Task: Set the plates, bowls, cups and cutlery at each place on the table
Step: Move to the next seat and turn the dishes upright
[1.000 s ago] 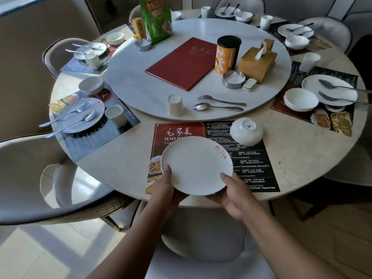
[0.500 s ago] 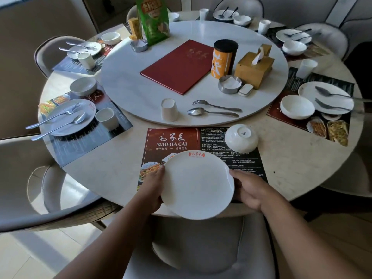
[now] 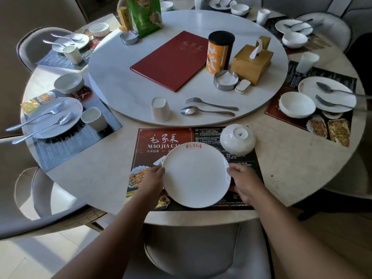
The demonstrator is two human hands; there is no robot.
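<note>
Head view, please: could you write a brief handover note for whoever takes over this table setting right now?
Hands: left hand and right hand each grip a side of the white plate, over the nearest placemat; whether it has touched down is unclear.
Things: bowl upside down at the placemat's far right; cup, fork and spoon lie on the turntable.
Done: the other visible places look set.
Left: release the plate, turn the bowl upright, bring cup, fork and spoon over to this place.
</note>
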